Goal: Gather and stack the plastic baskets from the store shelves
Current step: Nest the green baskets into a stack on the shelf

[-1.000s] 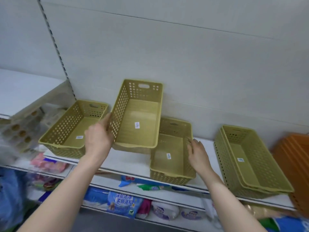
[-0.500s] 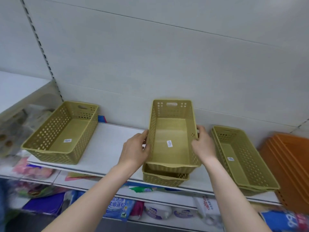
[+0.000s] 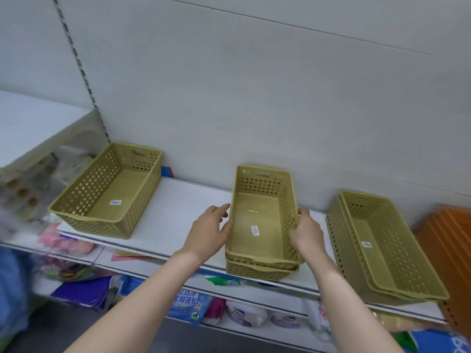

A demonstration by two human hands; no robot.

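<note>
Gripping nested baskets (image 3: pixel 265 225), right hand (image 3: pixel 307 231); left hand (image 3: pixel 207 234) seemingly loosening.

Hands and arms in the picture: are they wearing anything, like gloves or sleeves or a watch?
No. The left hand and the right hand are bare, with no gloves. No rings, watch or bracelet show on them. Both forearms are bare too, all the way down to the bottom edge of the picture, so no sleeve is in view. The nails look short and plain.

white shelf (image 3: pixel 178 212): single basket (image 3: pixel 107 192), nested pair (image 3: pixel 262 270), second nested pair (image 3: pixel 382 250).
</note>
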